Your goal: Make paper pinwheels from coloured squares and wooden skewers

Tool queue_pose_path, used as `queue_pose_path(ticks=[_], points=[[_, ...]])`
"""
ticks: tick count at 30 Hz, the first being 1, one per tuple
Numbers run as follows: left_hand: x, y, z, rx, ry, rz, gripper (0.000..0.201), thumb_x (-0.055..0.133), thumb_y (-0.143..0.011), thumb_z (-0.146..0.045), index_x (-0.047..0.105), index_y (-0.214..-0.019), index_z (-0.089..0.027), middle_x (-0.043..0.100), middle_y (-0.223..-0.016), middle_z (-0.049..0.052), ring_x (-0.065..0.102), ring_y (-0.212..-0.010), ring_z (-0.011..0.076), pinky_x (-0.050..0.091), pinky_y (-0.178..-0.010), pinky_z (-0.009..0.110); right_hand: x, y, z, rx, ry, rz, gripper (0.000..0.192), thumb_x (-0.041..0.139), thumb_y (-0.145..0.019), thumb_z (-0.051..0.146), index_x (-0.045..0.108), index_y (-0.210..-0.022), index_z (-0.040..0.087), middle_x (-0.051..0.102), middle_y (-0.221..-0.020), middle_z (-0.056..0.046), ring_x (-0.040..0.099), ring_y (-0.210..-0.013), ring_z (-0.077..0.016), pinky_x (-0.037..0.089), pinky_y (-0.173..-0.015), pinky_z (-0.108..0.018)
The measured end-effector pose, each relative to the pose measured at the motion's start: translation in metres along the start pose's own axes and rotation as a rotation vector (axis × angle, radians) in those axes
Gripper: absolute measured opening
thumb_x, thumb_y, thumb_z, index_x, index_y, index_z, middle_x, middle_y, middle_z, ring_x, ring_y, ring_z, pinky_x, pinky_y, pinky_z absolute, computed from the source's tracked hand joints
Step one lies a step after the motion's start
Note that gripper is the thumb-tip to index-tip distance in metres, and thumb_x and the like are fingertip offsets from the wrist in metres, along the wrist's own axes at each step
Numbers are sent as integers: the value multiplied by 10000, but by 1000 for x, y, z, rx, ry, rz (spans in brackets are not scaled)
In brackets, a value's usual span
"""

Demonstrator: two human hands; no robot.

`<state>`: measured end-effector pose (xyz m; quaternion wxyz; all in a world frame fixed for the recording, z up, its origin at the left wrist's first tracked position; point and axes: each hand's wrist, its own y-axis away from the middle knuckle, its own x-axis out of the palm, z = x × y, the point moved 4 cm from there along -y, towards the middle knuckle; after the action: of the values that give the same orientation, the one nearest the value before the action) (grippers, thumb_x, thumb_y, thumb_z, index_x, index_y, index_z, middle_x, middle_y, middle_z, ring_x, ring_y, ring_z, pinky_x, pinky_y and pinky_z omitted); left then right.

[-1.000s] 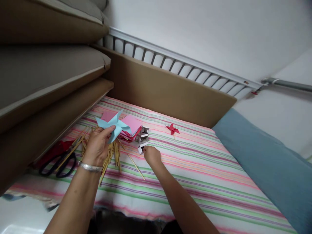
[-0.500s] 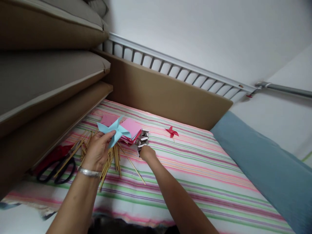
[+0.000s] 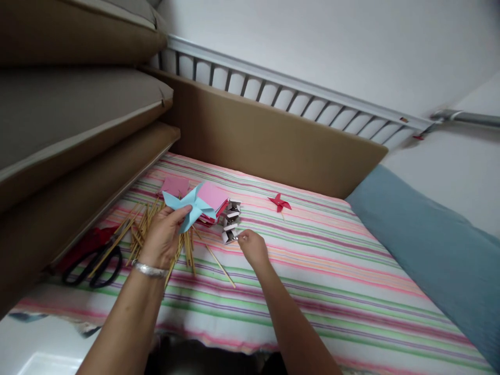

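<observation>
My left hand (image 3: 166, 229), closed at thumb and fingers, grips a light-blue paper pinwheel (image 3: 194, 204) near its centre. Just right of the small white boxes (image 3: 229, 236), my right hand (image 3: 253, 247) is in a pinch. A tiny shiny silver piece shows at its fingertips, too small to name. The open boxes stand in a row with small metal pieces inside. Behind the blue pinwheel lie a stack of pink and red paper squares (image 3: 213, 195) and a separate pink square (image 3: 174, 186). Thin wooden sticks (image 3: 189, 255) spread below and around my left hand.
Black-handled scissors (image 3: 105, 271) rest at the left by something red (image 3: 91, 247). A red pinwheel on a stick (image 3: 279, 203) lies farther back on the striped cloth (image 3: 332, 265). Stacked cushions (image 3: 97, 114) rise at left; a brown panel (image 3: 273, 140) stands behind.
My right hand has drawn back to the right from the nearest small box, a tiny shiny piece now at its fingertips. My left hand still holds the blue pinwheel. The view has shifted slightly.
</observation>
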<state>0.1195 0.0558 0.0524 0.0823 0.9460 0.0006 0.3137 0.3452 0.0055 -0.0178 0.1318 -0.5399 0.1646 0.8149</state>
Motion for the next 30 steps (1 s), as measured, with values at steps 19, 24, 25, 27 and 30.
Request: queue_pose_path(ticks=[19, 24, 25, 27, 30], points=[[14, -1, 20, -19, -59, 58, 189, 791, -505, -194, 667, -637, -144, 681, -614, 11, 601, -553, 123, 468, -559, 214, 12, 51, -44, -334, -151, -37, 225, 504, -811, 141, 684, -923, 214, 643, -940, -43, 571, -900, -159, 423, -816, -253], [23, 4, 26, -43, -40, 64, 232, 801, -486, -206, 672, -666, -138, 688, -622, 8, 612, -563, 124, 475, -599, 227, 23, 43, -33, -276, -17, -28, 209, 509, -803, 117, 689, -898, 169, 645, -935, -79, 555, -930, -185, 407, -846, -267], [25, 6, 29, -53, -48, 67, 242, 802, -487, -211, 677, -679, -135, 693, -633, 12, 615, -571, 124, 474, -606, 228, 23, 41, -33, -265, -31, -27, 219, 488, -803, 99, 691, -853, 166, 648, -907, -79, 564, -902, -182, 411, -830, -265], [28, 8, 36, -89, -72, 88, 256, 801, -495, -219, 686, -706, -131, 704, -665, 22, 620, -587, 124, 471, -608, 224, 18, 37, -33, -244, -123, -40, 236, 466, -786, 72, 682, -766, 166, 649, -847, -71, 578, -845, -173, 422, -797, -264], [32, 11, 48, -140, -98, 140, 212, 792, -522, -228, 687, -683, -138, 700, -648, 21, 610, -557, 115, 462, -572, 215, -6, 40, -31, -215, -427, -92, 160, 499, -764, 120, 646, -730, 173, 645, -780, -47, 589, -755, -163, 449, -725, -263]])
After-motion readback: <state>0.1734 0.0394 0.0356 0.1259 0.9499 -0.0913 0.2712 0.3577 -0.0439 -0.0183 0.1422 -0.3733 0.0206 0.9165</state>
